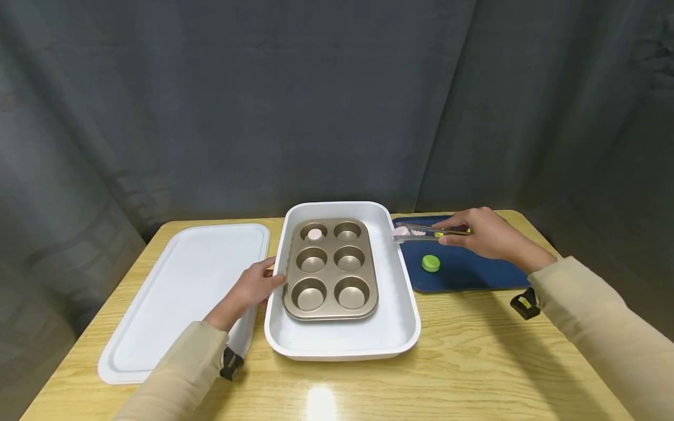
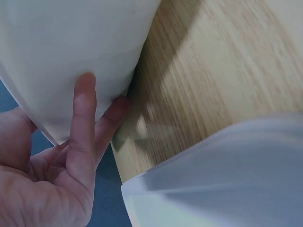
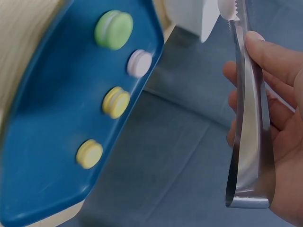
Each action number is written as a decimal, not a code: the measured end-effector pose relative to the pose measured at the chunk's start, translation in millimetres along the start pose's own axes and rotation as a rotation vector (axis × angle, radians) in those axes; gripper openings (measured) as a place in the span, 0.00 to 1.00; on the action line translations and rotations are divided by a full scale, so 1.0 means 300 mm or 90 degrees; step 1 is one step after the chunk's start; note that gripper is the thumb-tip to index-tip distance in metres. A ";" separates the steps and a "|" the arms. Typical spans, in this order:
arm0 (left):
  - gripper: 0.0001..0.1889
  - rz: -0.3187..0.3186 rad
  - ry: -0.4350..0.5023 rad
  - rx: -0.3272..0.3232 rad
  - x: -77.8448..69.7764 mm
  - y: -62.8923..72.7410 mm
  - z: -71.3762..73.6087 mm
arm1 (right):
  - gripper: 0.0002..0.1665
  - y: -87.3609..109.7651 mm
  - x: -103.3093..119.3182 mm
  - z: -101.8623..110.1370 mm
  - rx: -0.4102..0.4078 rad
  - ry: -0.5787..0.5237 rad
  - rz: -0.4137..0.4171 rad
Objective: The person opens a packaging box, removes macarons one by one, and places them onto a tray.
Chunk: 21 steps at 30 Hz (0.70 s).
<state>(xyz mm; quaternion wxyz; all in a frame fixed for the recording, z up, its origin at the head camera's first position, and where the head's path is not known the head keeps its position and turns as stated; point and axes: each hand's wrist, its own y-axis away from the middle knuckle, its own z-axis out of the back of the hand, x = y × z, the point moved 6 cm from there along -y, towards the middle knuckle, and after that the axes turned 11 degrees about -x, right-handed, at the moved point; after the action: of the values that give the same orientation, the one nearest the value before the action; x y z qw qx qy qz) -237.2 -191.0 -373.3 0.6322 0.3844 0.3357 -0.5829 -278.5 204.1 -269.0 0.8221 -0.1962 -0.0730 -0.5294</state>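
My left hand (image 1: pixel 254 286) grips the left side of a deep white tray (image 1: pixel 344 345), thumb over the rim and fingers against the outer wall (image 2: pixel 61 71). Inside that tray lies a bronze muffin pan (image 1: pixel 330 269) with six-cup layout; one pale pink macaron (image 1: pixel 315 234) sits in its far left cup. Metal tongs (image 3: pixel 248 137) are held in my right hand (image 1: pixel 487 233), pinched between thumb and fingers. Between the tongs' tips is another pale pink macaron (image 1: pixel 401 231), near the deep tray's right rim.
A blue tray (image 3: pixel 52 118) on the right bears a green macaron (image 1: pixel 430 263), a pink macaron (image 3: pixel 139 63) and two yellow macarons, the nearer one (image 3: pixel 116 102) beside the pink. A flat white tray (image 1: pixel 195 280) lies left on the wooden table (image 1: pixel 463 351). Behind hangs a grey curtain (image 1: pixel 263 111).
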 end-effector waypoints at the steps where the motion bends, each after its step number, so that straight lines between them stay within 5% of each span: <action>1: 0.29 -0.001 -0.002 0.000 0.000 0.000 0.001 | 0.21 0.008 -0.015 0.003 0.000 0.004 -0.002; 21: 0.27 -0.007 0.002 -0.003 0.002 0.002 0.005 | 0.24 0.177 -0.302 0.015 0.034 0.029 -0.112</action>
<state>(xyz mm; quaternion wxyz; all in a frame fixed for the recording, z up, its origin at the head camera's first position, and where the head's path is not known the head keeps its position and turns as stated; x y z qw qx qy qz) -236.7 -192.6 -373.0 0.6295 0.3824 0.3403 -0.5846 -269.2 301.4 -307.5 0.7790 -0.1546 -0.0851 -0.6017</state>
